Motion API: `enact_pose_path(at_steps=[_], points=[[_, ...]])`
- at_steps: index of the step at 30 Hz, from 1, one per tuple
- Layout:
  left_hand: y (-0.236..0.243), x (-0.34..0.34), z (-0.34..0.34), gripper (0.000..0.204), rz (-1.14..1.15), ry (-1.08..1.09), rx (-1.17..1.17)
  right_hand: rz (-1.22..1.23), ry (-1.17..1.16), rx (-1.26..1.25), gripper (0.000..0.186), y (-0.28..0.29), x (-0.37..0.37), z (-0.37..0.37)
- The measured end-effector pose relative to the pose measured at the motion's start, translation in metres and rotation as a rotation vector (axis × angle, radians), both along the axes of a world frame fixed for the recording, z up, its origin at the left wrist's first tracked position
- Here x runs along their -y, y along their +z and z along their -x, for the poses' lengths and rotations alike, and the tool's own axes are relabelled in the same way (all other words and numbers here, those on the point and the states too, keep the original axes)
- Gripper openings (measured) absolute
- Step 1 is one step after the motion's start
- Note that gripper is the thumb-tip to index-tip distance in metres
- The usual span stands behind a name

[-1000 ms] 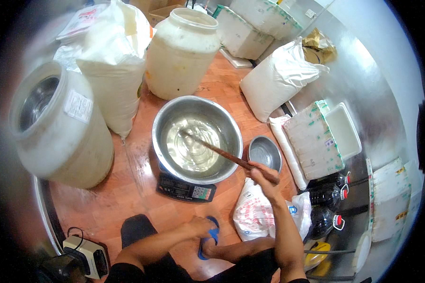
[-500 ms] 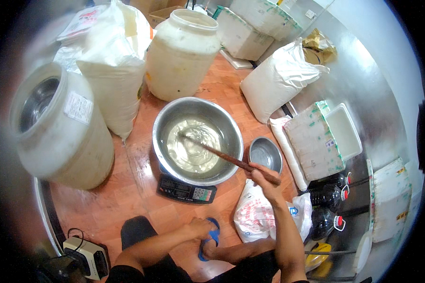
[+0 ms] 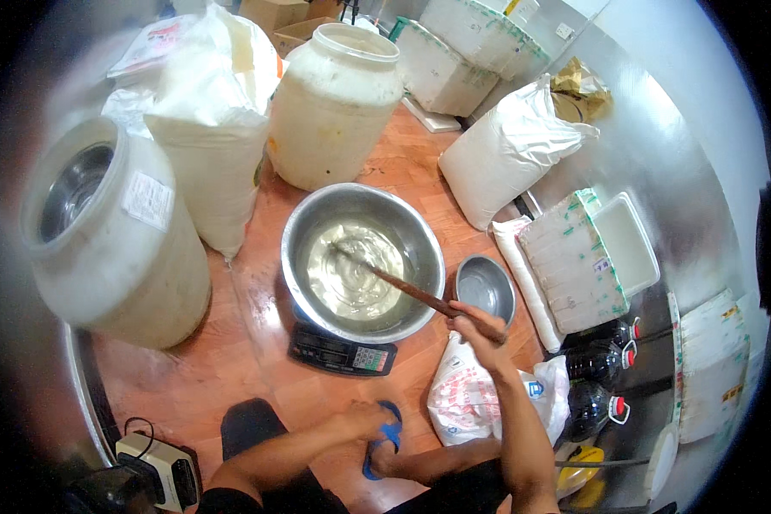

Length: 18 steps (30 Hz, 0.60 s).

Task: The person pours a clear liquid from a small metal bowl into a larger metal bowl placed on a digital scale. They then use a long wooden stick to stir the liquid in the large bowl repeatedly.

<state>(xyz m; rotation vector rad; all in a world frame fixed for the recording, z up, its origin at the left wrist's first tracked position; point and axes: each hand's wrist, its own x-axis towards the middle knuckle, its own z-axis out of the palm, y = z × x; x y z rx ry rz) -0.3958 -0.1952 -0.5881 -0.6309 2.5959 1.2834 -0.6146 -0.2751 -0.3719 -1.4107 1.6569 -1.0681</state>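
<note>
Presently the right hand grips a wooden stick whose far end sits in pale liquid inside the large steel bowl on a scale; the left hand rests closed around a blue sandal near the body.
</note>
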Motion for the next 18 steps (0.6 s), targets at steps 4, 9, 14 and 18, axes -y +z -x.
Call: enact_pose_path(at_steps=[4, 9, 14, 18], points=[[-0.003, 0.001, 0.0, 0.05, 0.011, 0.021, 0.061, 0.025, -0.357, 0.192, 0.032, 0.032, -0.003, -0.001], [-0.009, 0.003, 0.004, 0.06, -0.015, -0.028, 0.008, 0.104, -0.404, -0.028, 0.027, 0.034, -0.007, 0.014], [-0.001, 0.002, 0.003, 0.053, -0.008, 0.01, 0.032, -0.009, 0.069, -0.102, 0.031, -0.005, 0.003, -0.003], [0.011, 0.002, -0.001, 0.051, 0.045, -0.006, 0.055, -0.056, -0.132, 0.065, 0.035, 0.027, -0.001, 0.012]])
